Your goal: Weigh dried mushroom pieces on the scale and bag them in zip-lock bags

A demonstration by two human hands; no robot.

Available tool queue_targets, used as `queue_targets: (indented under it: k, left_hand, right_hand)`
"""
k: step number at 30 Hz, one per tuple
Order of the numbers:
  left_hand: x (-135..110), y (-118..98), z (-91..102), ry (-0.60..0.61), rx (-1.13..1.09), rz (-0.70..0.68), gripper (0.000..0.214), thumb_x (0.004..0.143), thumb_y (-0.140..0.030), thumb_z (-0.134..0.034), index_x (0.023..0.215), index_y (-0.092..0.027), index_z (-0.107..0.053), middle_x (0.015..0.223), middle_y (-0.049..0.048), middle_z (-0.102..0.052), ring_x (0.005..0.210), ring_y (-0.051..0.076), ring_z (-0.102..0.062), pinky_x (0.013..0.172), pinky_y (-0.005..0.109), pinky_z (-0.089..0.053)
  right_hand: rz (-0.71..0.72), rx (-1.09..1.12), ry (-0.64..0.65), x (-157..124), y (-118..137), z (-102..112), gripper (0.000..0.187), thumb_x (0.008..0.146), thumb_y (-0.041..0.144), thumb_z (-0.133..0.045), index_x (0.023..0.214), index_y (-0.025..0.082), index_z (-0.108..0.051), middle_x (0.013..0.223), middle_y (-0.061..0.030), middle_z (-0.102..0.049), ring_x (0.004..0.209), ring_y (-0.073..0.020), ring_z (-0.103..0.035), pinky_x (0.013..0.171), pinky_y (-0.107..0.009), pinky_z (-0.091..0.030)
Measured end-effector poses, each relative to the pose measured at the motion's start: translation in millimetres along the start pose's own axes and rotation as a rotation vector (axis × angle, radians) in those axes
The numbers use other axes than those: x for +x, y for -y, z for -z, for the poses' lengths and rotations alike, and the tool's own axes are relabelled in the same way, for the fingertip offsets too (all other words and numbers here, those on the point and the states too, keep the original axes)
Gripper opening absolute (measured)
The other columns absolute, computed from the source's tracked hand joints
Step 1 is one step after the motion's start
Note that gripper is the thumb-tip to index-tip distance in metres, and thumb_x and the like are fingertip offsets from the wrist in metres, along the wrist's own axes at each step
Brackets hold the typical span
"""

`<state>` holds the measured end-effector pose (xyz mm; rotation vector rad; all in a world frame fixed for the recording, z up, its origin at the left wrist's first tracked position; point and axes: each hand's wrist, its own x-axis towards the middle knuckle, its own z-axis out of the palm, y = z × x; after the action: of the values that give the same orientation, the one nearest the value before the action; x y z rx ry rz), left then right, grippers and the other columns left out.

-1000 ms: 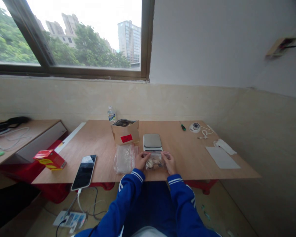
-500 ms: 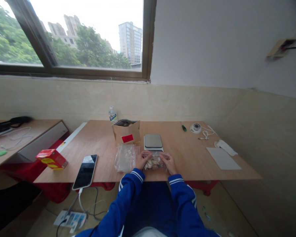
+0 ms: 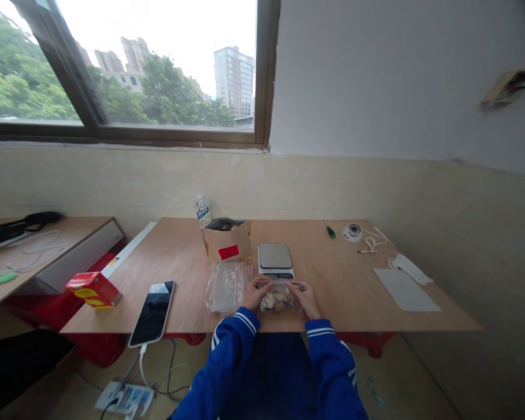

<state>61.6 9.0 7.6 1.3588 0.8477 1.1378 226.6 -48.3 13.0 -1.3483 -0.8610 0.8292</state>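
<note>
A small clear plastic bag (image 3: 279, 300) with pale lumpy pieces inside lies at the near edge of the wooden table (image 3: 341, 286). My left hand (image 3: 254, 294) grips its left end and my right hand (image 3: 306, 297) grips its right end, fingers on the bag's top edge. Just behind the bag stands a small digital scale (image 3: 275, 259). A pile of empty clear bags (image 3: 226, 277) lies left of my left hand. Behind that stands an open brown paper pouch (image 3: 226, 241) with a red label.
A phone (image 3: 152, 312) lies over the table's near left edge with a cable down to a power strip (image 3: 122, 398). A red box (image 3: 93, 288), a water bottle (image 3: 202, 210), a green marker (image 3: 331, 231), a white round device (image 3: 352, 232), a cord and a grey sheet (image 3: 406, 289) lie around.
My hands and the bag stay together at the table's near edge; my fingers have shifted inward along the bag's top. The camera has tilted slightly.
</note>
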Motion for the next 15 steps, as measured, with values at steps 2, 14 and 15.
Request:
queue_targets:
  k: [2, 14, 15]
  left_hand:
    - [0, 1, 0.1, -0.002, 0.009, 0.006, 0.026, 0.064, -0.039, -0.072, 0.073, -0.015, -0.068, 0.071, 0.0035, -0.065, 0.07, 0.017, -0.058, 0.068, 0.028, -0.045]
    - [1, 2, 0.7, -0.015, 0.002, -0.003, 0.026, 0.067, -0.04, -0.07, 0.076, -0.015, -0.068, 0.074, 0.0049, -0.065, 0.075, 0.019, -0.059, 0.072, 0.029, -0.046]
    - [1, 2, 0.7, -0.014, 0.001, -0.005, 0.026, 0.067, -0.04, -0.07, 0.076, -0.016, -0.068, 0.075, 0.0052, -0.065, 0.076, 0.019, -0.06, 0.073, 0.03, -0.046]
  right_hand:
    - [0.007, -0.022, -0.003, 0, -1, 0, 0.041, 0.054, 0.052, -0.075, 0.071, 0.015, -0.071, 0.073, -0.008, -0.07, 0.072, -0.0223, -0.065, 0.067, -0.034, -0.052]
    - [0.325, -0.368, 0.007, 4, 29, -3, 0.045, 0.069, 0.042, -0.068, 0.109, 0.022, -0.064, 0.109, -0.0097, -0.064, 0.103, -0.0256, -0.056, 0.09, -0.04, -0.041]
    - [0.377, -0.478, 0.042, 5, 37, -5, 0.039, 0.07, 0.04, -0.066, 0.105, 0.023, -0.065, 0.107, -0.0088, -0.065, 0.104, -0.0259, -0.055, 0.092, -0.041, -0.038]
